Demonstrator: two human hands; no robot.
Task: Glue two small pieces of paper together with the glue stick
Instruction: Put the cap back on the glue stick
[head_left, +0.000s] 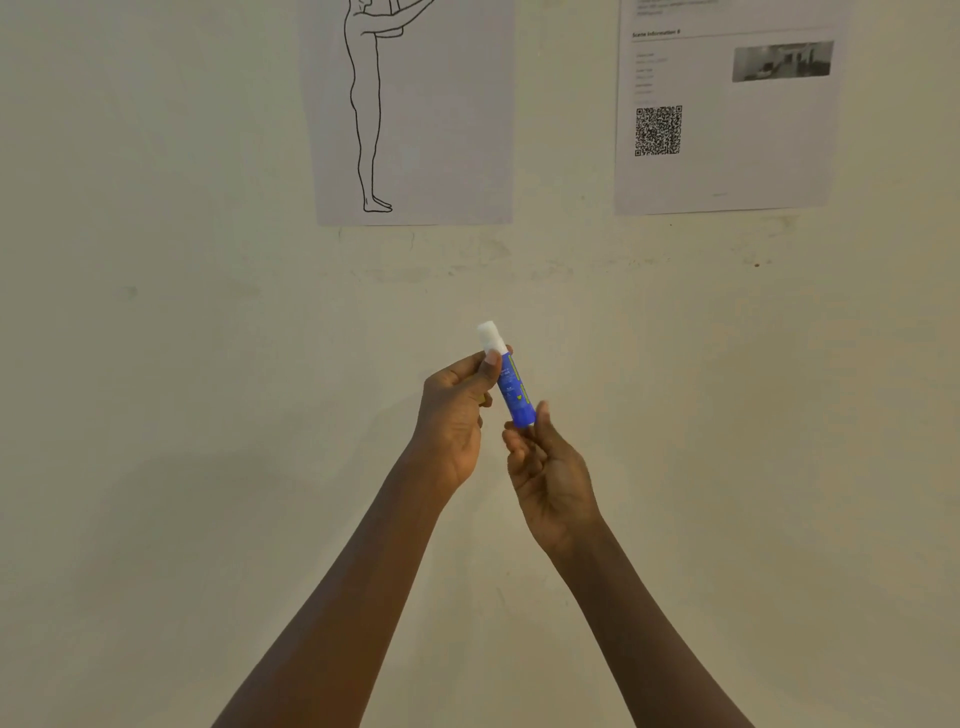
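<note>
A blue glue stick with a white cap end is held up in front of a cream wall, tilted a little to the left. My left hand grips its upper part just below the white end, thumb across the tube. My right hand pinches the bottom end of the tube between thumb and fingertips. No small pieces of paper are in view.
Two printed sheets hang on the wall above: one with a line drawing of a standing figure, one with text, a photo and a QR code. The cream wall fills the rest of the view.
</note>
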